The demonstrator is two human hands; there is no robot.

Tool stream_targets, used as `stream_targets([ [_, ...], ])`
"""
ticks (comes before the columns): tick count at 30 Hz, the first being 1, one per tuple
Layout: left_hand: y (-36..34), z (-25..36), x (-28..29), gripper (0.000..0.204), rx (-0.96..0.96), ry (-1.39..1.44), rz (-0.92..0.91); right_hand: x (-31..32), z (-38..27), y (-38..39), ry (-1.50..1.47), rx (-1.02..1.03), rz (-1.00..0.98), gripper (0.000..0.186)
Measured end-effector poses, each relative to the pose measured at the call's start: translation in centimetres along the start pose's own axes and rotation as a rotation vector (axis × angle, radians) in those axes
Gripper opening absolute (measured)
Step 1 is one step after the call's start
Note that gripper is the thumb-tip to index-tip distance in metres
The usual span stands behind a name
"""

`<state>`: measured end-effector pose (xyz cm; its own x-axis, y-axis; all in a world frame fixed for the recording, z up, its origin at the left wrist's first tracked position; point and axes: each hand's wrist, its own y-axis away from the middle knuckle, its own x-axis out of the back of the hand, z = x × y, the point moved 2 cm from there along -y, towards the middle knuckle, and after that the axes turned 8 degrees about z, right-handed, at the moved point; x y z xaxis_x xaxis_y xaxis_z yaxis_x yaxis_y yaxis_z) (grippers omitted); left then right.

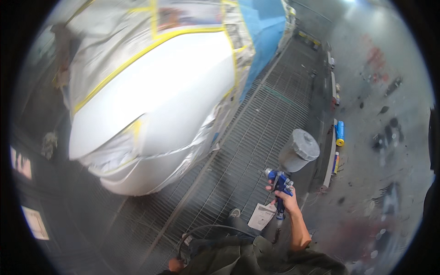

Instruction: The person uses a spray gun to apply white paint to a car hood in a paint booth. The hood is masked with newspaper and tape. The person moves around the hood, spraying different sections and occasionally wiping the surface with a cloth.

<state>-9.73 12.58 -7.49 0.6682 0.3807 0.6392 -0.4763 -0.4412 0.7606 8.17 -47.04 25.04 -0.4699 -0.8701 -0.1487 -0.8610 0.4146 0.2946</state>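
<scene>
My right hand [288, 200] is wrapped round the grip of a blue spray gun [280, 179]. A translucent grey paint cup [299, 151] with a lid sits on top of the gun, tilted to the right. The nozzle faces left, towards a glossy white car body [183, 78] and stands apart from it. Just below the gun shows a white printed sheet [262, 216]; whether my fingers touch it I cannot tell. Low at the lower edge, my left hand [175, 265] is closed at a dark air hose [206, 227] that loops across my front. Its fingers are mostly hidden.
Yellow masking tape [151, 46], plastic film and a blue sheet [266, 27] border the white panel. Metal floor grating [243, 151] runs between car and wall. Along a ledge [331, 156] on the right stand a blue roll [339, 130] and a small can [336, 162].
</scene>
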Motion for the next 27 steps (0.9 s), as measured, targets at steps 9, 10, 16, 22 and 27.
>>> stream_targets([
  [9, 7.8, 32.7, 8.7, 0.037, -0.527, 0.036, 0.125, 11.9, -11.2, -11.5, -0.279, 0.311, 0.211, 0.041],
  [10, 8.2, 36.3, 9.9, 0.037, -0.559, 0.032, 0.132, 12.7, -12.5, -13.6, -0.300, 0.338, 0.224, 0.039],
  [16, 7.5, 56.5, 12.9, 0.035, -0.664, -0.031, 0.132, 18.6, -18.9, -26.7, -0.328, 0.370, 0.225, 0.036],
  [22, 5.5, 77.9, 16.2, 0.034, -0.717, -0.114, 0.152, 26.7, -26.2, -42.1, -0.362, 0.304, 0.200, 0.037],
  [27, 8.6, 95.5, 21.0, 0.033, -0.834, -0.136, 0.176, 34.7, -32.4, -52.4, -0.339, 0.256, 0.296, 0.038],
])
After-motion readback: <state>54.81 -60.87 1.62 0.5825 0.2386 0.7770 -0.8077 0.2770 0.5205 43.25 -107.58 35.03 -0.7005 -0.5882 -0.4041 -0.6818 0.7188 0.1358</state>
